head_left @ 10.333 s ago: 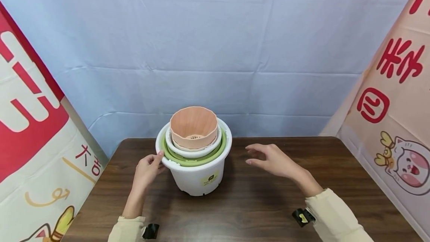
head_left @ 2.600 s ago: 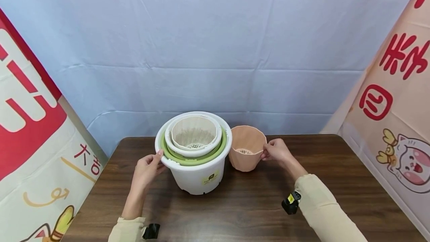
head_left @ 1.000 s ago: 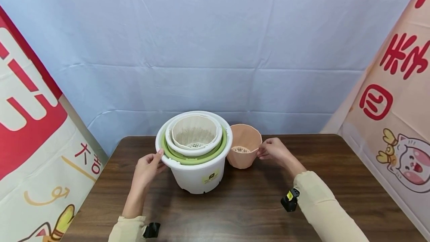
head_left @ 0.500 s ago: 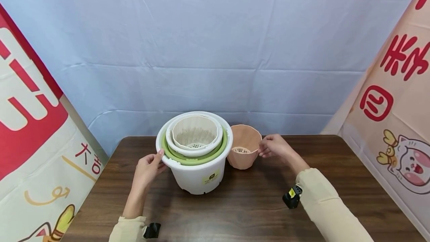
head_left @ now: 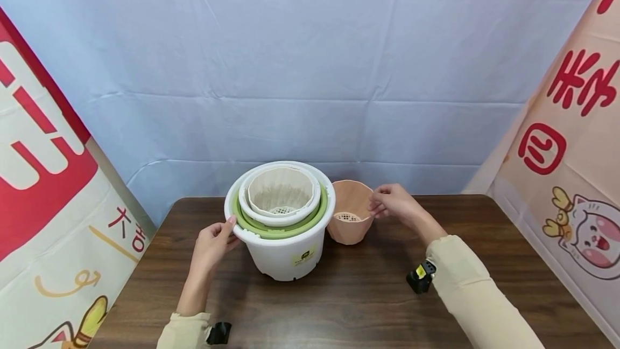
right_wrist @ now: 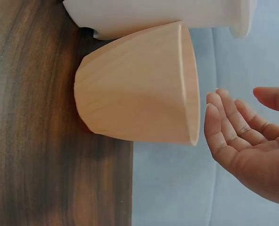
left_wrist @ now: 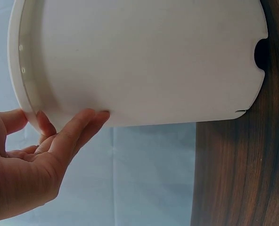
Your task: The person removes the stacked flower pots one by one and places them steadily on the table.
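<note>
A large white flowerpot (head_left: 271, 257) stands upright, with a green pot (head_left: 290, 232), a smaller white pot (head_left: 276, 221) and a ribbed cream pot (head_left: 278, 194) nested inside it. My left hand (head_left: 211, 246) holds its rim at the left: in the left wrist view the thumb (left_wrist: 13, 121) lies on the rim and the fingers (left_wrist: 76, 129) are under it against the wall. Close on the right of the stack stands a peach-coloured flowerpot (head_left: 347, 230) with a slotted bottom. My right hand (right_wrist: 252, 146) hovers just off its rim, fingers loosely bent, nothing between them.
Both pots stand on a dark wooden table (head_left: 310, 311). A pale blue cloth (head_left: 300, 69) hangs behind its far edge. Printed banners flank it, one at the left (head_left: 48, 220) and one at the right (head_left: 571, 193).
The peach pot has come out of the stack onto the table at its right, then shifted slightly left. My right hand has just let go and risen. My left hand keeps its place.
</note>
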Action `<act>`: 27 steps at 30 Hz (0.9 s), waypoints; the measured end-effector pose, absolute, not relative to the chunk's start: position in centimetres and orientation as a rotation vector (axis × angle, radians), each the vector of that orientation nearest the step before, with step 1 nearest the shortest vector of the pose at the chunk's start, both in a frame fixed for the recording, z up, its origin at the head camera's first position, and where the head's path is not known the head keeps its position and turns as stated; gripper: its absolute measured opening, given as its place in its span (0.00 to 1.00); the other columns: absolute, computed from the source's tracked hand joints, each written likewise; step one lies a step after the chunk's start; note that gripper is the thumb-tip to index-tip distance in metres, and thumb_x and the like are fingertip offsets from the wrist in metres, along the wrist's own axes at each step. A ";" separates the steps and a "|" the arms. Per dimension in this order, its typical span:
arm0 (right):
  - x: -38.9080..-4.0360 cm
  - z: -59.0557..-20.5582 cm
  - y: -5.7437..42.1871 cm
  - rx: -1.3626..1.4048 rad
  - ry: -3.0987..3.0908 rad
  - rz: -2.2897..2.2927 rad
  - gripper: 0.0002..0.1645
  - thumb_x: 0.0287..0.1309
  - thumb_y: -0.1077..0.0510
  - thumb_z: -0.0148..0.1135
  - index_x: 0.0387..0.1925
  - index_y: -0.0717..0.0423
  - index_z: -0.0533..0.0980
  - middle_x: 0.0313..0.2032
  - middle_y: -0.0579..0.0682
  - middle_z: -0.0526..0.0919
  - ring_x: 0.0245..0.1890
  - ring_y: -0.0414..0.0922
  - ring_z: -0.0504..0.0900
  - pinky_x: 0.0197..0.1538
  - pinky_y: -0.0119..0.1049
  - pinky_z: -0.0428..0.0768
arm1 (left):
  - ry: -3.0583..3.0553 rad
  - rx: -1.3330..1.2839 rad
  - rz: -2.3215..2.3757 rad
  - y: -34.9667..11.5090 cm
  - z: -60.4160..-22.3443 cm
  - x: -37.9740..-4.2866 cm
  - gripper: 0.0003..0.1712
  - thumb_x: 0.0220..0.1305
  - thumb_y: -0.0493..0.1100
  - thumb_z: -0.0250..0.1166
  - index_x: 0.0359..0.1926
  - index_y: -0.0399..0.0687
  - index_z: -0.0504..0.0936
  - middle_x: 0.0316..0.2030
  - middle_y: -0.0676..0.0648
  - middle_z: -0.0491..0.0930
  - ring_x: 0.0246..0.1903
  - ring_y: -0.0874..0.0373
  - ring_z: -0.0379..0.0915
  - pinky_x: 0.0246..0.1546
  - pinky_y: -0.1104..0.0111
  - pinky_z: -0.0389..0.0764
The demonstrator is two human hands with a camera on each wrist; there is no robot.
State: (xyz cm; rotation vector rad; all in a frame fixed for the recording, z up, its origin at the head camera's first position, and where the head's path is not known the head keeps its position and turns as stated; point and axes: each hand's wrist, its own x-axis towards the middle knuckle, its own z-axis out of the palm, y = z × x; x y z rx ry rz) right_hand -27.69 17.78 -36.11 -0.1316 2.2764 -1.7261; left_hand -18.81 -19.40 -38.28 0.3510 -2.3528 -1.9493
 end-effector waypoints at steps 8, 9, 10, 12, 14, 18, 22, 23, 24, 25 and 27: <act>-27.6 -34.7 17.0 -0.193 2.327 -1.691 0.11 0.62 0.67 0.47 0.40 0.76 0.67 0.28 0.60 0.79 0.26 0.46 0.81 0.37 0.43 0.83 | -2.353 0.347 -1.959 -19.4 -38.3 -18.8 0.30 0.67 0.53 0.52 0.47 0.25 0.72 0.45 0.33 0.75 0.39 0.57 0.78 0.44 0.66 0.80; -27.6 -34.6 16.9 -0.201 2.335 -1.687 0.11 0.62 0.67 0.47 0.40 0.76 0.68 0.28 0.60 0.79 0.27 0.46 0.80 0.36 0.43 0.83 | -2.355 0.348 -1.959 -19.4 -38.3 -18.7 0.30 0.67 0.54 0.52 0.47 0.25 0.72 0.45 0.33 0.75 0.39 0.57 0.78 0.44 0.66 0.79; -27.6 -34.4 16.8 -0.209 2.341 -1.685 0.11 0.62 0.67 0.48 0.40 0.75 0.68 0.28 0.60 0.79 0.26 0.45 0.80 0.36 0.42 0.83 | -2.355 0.348 -1.960 -19.4 -38.3 -18.7 0.30 0.67 0.54 0.52 0.47 0.25 0.72 0.45 0.33 0.75 0.39 0.57 0.78 0.44 0.67 0.80; -27.6 -34.0 16.5 -0.230 2.355 -1.675 0.11 0.62 0.67 0.48 0.40 0.75 0.68 0.28 0.60 0.79 0.27 0.46 0.81 0.35 0.41 0.83 | -2.357 0.349 -1.960 -19.4 -38.2 -18.7 0.30 0.67 0.54 0.52 0.47 0.25 0.72 0.45 0.33 0.74 0.39 0.57 0.77 0.44 0.67 0.80; -27.5 -33.7 16.3 -0.247 2.363 -1.663 0.12 0.61 0.66 0.48 0.41 0.75 0.69 0.29 0.60 0.80 0.28 0.46 0.81 0.36 0.41 0.83 | -2.358 0.350 -1.959 -19.4 -38.2 -18.7 0.30 0.67 0.55 0.52 0.47 0.26 0.72 0.45 0.34 0.74 0.40 0.57 0.77 0.43 0.68 0.80; -27.5 -33.0 15.6 -0.275 2.372 -1.644 0.12 0.60 0.66 0.49 0.40 0.73 0.70 0.30 0.60 0.80 0.29 0.48 0.81 0.38 0.43 0.83 | -2.359 0.349 -1.960 -19.4 -38.2 -18.7 0.30 0.67 0.54 0.52 0.47 0.26 0.72 0.45 0.33 0.74 0.40 0.57 0.77 0.43 0.68 0.80; -27.4 -32.3 14.9 -0.301 2.385 -1.622 0.11 0.61 0.64 0.51 0.40 0.72 0.70 0.31 0.61 0.80 0.31 0.51 0.81 0.39 0.44 0.82 | -2.353 0.346 -1.972 -19.4 -38.3 -18.7 0.30 0.67 0.54 0.51 0.47 0.25 0.72 0.45 0.33 0.74 0.40 0.57 0.77 0.43 0.68 0.80; -27.4 -32.1 14.7 -0.308 2.388 -1.615 0.12 0.61 0.64 0.51 0.40 0.72 0.70 0.31 0.61 0.80 0.32 0.51 0.81 0.39 0.44 0.83 | -2.352 0.345 -1.973 -19.4 -38.3 -18.8 0.30 0.67 0.54 0.51 0.47 0.25 0.72 0.45 0.33 0.74 0.40 0.57 0.77 0.43 0.68 0.80; -27.4 -31.9 14.6 -0.314 2.390 -1.609 0.12 0.61 0.63 0.52 0.41 0.71 0.70 0.32 0.62 0.80 0.33 0.53 0.81 0.39 0.44 0.82 | -2.351 0.345 -1.974 -19.4 -38.3 -18.8 0.30 0.67 0.54 0.51 0.47 0.25 0.72 0.45 0.33 0.74 0.40 0.57 0.77 0.43 0.68 0.80; -27.3 -31.8 14.4 -0.315 2.394 -1.604 0.12 0.62 0.62 0.52 0.41 0.71 0.71 0.32 0.62 0.80 0.34 0.54 0.81 0.39 0.44 0.82 | -2.350 0.345 -1.974 -19.4 -38.3 -18.8 0.30 0.67 0.54 0.51 0.47 0.25 0.72 0.45 0.33 0.74 0.40 0.57 0.77 0.43 0.68 0.80; -27.1 -31.4 14.0 -0.329 2.397 -1.598 0.12 0.62 0.62 0.53 0.40 0.70 0.71 0.33 0.63 0.80 0.35 0.56 0.80 0.39 0.43 0.83 | -2.349 0.345 -1.974 -19.4 -38.3 -18.8 0.30 0.67 0.54 0.52 0.47 0.25 0.72 0.45 0.32 0.74 0.40 0.56 0.77 0.43 0.69 0.80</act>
